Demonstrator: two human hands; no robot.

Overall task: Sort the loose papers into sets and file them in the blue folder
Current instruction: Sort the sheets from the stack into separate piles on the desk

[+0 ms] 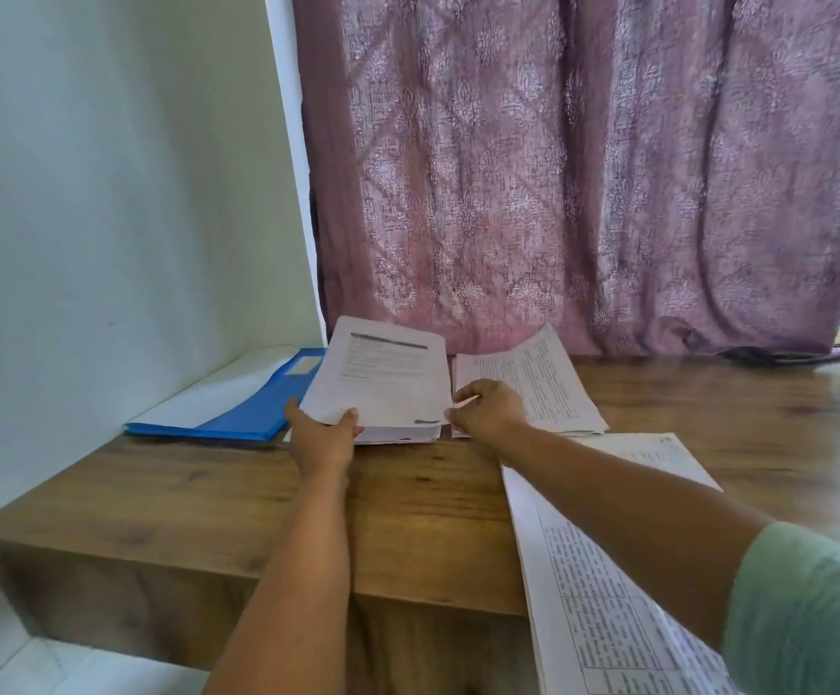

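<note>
Holding a set of papers up off the table, the person seems to be in the middle of the sorting, with the filing not yet begun. The left hand grips the near left corner of that set, thumb on top and fingers hidden beneath. The right hand pinches its near right corner between thumb and curled fingers. The sheets tilt up toward the curtain at the back edge, and under their near edge I can see a thinner layer of pages lying flat on the wood.

A second pile lies just to the right of the lifted set, fanned a little, close to the back edge. A third lot with printed tables rests nearer the front edge on the right, running out over it under the right forearm.

The blue folder lies open at the back left corner, against the wall, its right edge tucked behind the raised papers.

My guess is that this set now has to be squared up and carried left to the folder. That calls for keeping both corners held so the sheets don't slide apart, then easing them in evenly.
</note>
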